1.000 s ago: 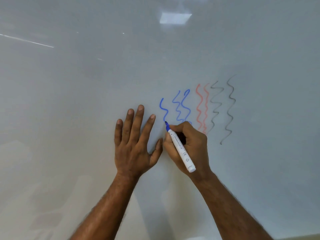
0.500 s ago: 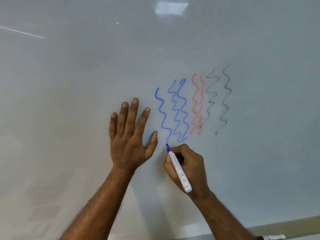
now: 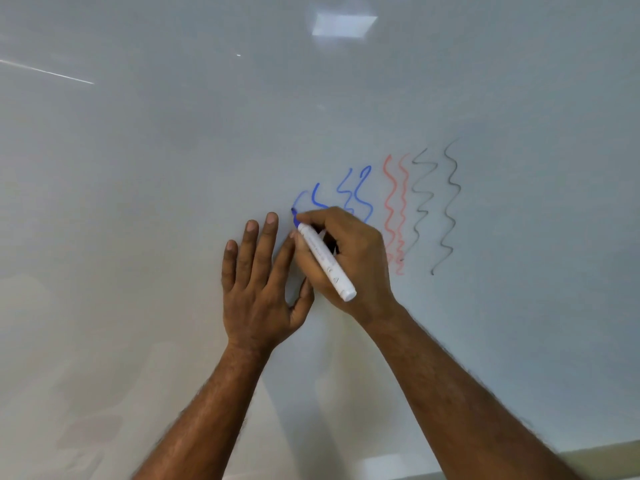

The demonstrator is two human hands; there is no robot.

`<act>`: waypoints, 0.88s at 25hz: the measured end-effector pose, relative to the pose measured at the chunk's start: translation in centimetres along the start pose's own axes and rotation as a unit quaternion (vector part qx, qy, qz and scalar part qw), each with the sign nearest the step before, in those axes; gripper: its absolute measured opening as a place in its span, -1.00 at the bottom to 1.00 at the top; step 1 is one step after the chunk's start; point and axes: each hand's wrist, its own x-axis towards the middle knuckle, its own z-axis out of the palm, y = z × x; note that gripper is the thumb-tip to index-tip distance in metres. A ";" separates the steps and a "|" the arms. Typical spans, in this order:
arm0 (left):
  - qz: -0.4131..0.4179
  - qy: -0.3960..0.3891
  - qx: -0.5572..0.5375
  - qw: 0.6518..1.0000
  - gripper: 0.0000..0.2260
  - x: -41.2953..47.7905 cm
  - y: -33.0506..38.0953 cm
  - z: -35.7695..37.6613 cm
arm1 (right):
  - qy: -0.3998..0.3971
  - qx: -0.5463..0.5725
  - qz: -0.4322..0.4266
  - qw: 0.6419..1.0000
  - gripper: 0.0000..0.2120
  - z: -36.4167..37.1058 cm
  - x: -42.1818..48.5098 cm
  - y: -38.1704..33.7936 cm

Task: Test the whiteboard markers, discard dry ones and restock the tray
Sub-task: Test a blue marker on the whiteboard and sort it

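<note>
My right hand (image 3: pixel 349 258) grips a white marker with a blue tip (image 3: pixel 325 259), the tip touching the whiteboard (image 3: pixel 173 168) at the start of a faint new blue stroke (image 3: pixel 300 197). My left hand (image 3: pixel 259 282) lies flat on the board with fingers spread, just left of the marker. Right of the tip run blue squiggles (image 3: pixel 360 192), two pale red squiggles (image 3: pixel 394 209) and two thin black squiggles (image 3: pixel 450 202). My right hand hides the lower parts of the blue lines.
The board's lower edge (image 3: pixel 602 452) shows at the bottom right corner. A ceiling light reflects (image 3: pixel 343 25) near the top of the board. No tray or other markers are in view.
My right hand moved from the bottom of the finished blue squiggle up and left, and the tip now starts a fresh stroke. My left hand stayed flat. The view tilted up, hiding the tray edge.
</note>
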 end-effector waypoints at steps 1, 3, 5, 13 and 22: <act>0.002 -0.001 -0.001 1.000 -0.38 -0.2 0.0 0.0 | -0.006 -0.014 -0.001 1.000 -0.82 0.0 -0.9 0.1; 0.002 -0.001 -0.001 1.000 -0.41 -0.6 0.0 0.0 | 0.014 0.004 0.032 0.999 -0.84 -0.4 -2.4 0.6; 0.001 -0.005 -0.003 1.000 -0.43 -1.0 0.0 0.0 | 0.004 -0.009 0.036 0.999 -0.85 -0.8 -3.9 1.1; -0.029 -0.035 -0.024 0.999 -0.43 -3.0 0.5 -0.4 | -0.050 -0.050 0.060 0.996 -0.85 -1.5 -8.7 1.3; -0.080 -0.149 -0.054 0.984 -0.35 -10.3 2.0 -1.9 | -0.020 0.129 0.235 0.963 -0.88 -2.5 -14.3 0.0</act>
